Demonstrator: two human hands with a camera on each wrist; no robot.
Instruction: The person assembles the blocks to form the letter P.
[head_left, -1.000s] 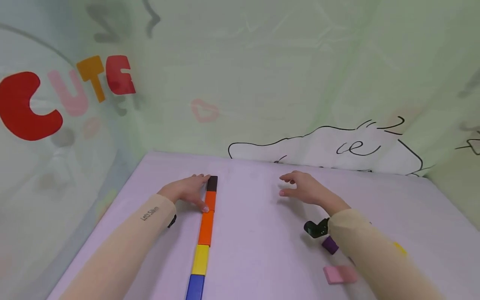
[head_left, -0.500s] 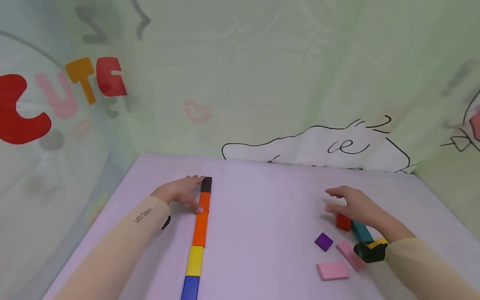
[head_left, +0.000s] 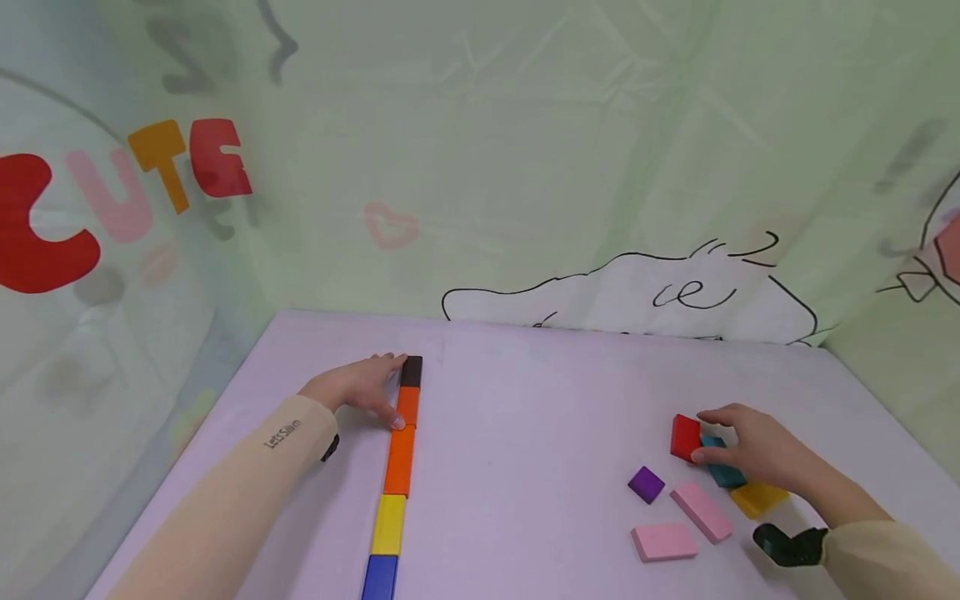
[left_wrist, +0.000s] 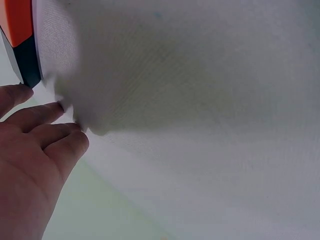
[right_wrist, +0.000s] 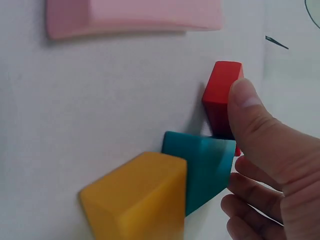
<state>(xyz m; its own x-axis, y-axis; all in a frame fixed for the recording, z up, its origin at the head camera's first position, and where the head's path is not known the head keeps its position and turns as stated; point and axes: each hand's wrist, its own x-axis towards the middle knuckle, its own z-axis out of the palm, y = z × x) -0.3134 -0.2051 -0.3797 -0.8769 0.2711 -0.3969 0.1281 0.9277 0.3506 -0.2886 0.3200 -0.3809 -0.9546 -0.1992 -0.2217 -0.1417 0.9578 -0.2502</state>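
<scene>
1. Nearest risk: the mustard block (head_left: 759, 500) and teal block (head_left: 725, 475) lay at about 4 o'clock from the red block (head_left: 686, 437), teal just beside it; sweeping fingers could have dragged teal along.
2. Red block sat on the counter (head_left: 517, 467) by the thumb of the right hand (head_left: 765, 448), at that hand's 9 o'clock. Whether this grip was grasping it: could not tell. One-sided thumb pressure could have tipped it.
3. Farther: left hand (head_left: 351, 387), grip loose, touched the farther orange block (head_left: 409, 402) and black block (head_left: 412, 372). Thumb drift could have skewed the row.
4. Only head view showed the blue block (head_left: 379, 578), toward 7 o'clock.
5. Right wrist view showed bent fingers beneath the thumb, hidden in head view.
6. Left wrist view showed three fingers beside the one at black's end.
</scene>
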